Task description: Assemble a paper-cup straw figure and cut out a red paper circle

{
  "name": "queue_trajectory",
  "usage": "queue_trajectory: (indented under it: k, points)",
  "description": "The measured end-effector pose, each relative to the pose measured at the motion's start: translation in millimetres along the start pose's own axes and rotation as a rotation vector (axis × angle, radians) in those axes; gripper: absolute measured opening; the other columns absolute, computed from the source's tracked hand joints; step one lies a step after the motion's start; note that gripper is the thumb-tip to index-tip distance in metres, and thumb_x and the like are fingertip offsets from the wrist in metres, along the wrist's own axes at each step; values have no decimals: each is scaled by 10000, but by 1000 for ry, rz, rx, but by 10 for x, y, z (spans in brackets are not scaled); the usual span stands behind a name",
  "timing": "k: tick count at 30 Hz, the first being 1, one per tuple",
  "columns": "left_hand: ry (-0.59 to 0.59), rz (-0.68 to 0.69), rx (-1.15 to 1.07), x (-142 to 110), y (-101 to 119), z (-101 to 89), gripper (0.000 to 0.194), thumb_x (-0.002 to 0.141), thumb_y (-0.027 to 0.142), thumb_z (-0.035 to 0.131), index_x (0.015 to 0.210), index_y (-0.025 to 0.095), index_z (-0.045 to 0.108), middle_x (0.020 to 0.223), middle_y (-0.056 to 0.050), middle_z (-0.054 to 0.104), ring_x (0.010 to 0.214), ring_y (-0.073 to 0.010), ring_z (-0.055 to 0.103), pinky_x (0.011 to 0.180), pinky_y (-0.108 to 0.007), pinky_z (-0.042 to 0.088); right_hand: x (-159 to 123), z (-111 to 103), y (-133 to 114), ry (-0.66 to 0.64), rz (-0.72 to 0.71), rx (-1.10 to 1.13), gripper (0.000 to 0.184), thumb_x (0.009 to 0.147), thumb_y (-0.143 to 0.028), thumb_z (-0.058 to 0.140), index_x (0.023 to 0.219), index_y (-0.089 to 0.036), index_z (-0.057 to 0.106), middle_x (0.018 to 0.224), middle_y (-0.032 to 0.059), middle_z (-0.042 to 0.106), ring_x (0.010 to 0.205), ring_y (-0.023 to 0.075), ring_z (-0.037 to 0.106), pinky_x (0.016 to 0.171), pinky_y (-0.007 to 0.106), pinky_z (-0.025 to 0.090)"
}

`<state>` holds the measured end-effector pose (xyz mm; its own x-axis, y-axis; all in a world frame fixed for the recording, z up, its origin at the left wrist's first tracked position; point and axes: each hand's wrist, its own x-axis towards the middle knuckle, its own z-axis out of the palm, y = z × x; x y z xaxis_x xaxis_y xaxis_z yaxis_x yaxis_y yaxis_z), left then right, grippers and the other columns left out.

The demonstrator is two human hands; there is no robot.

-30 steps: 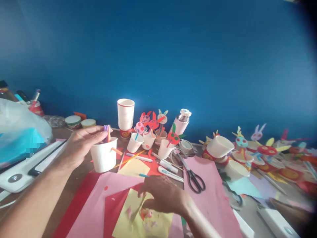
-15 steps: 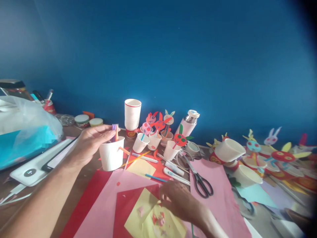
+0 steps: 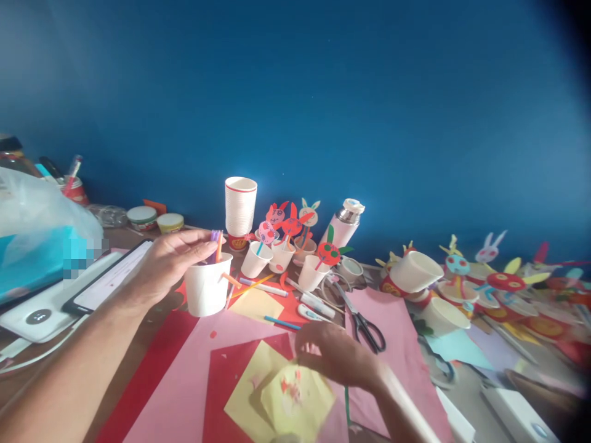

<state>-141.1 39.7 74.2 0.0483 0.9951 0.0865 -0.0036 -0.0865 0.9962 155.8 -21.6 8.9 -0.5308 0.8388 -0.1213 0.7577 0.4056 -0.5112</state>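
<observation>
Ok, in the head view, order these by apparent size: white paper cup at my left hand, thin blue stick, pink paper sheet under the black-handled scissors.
1. Pink paper sheet, clearly largest
2. White paper cup
3. Thin blue stick, shorter and far slimmer

White cup [image 3: 206, 292], plain from where I watch; purple, orange sticks [image 3: 215, 239] at its rim; red, pink, yellow paper [image 3: 226, 372] in front; blue wall [image 3: 295, 92] behind; black-handled scissors [image 3: 361, 321] right of cup.
</observation>
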Motion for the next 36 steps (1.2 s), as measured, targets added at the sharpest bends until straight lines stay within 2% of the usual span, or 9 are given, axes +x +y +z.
queue_trajectory:
  k: [5,9,13,15,18,20,24,30,36]
  points:
    - [-36,7,19,-11,-1,37,145,776,301,664,865,189,686,733,22,685,631,-120,644,553,-185,492,-88,-351,182,189,124,9,116,831,-209,506,799,-225,617,724,-12,644,644,153,591,563,238,389]
    - [-43,-11,12,4,-39,55,165,768,309,672,892,201,678,725,26,689,626,-123,648,550,-185,498,-81,-395,364,196,200,-127,152,836,-178,478,827,-223,622,776,6,666,700,177,611,593,258,406]
    - [-41,-23,48,17,-81,60,177,757,326,681,863,183,681,726,13,697,678,-140,658,572,-177,494,-8,-263,317,267,233,-222,209,795,-118,530,960,-189,637,991,96,648,930,266,584,765,355,402]
    - [-40,-32,53,16,-96,61,186,751,330,685,869,186,681,733,14,703,718,-155,666,582,-180,491,32,-146,185,281,168,-237,223,823,-134,533,1008,-217,625,1054,73,625,1024,250,539,853,352,370]
    - [-34,-36,53,12,-98,76,203,750,328,687,902,194,677,766,10,713,748,-164,671,598,-187,494,80,87,-45,176,-32,-218,158,837,-159,557,955,-238,627,947,21,641,929,200,565,847,323,376]
    - [-38,-40,55,7,-82,97,194,753,324,685,896,193,679,755,9,710,716,-150,666,588,-181,492,110,259,-160,78,-107,-197,219,807,-245,637,1023,-230,608,986,38,628,958,216,550,849,324,390]
    - [-57,-43,59,-12,-30,140,167,766,335,669,842,187,681,725,8,704,660,-127,654,585,-174,494,173,510,-259,89,-36,-205,422,746,-372,705,1088,-166,568,1075,107,573,985,265,514,851,376,402]
    - [-69,-41,56,-29,-33,131,228,747,356,681,889,178,680,736,-11,713,671,-162,662,561,-197,504,175,545,-269,39,0,-144,318,731,-351,728,952,-170,587,1012,79,581,989,254,511,875,368,382]
    - [-87,-20,68,-15,-94,114,227,759,345,668,904,171,677,734,4,711,662,-147,656,588,-200,502,168,489,-256,55,-38,-130,540,679,-406,756,1130,-209,534,1102,89,540,1017,274,475,879,409,371]
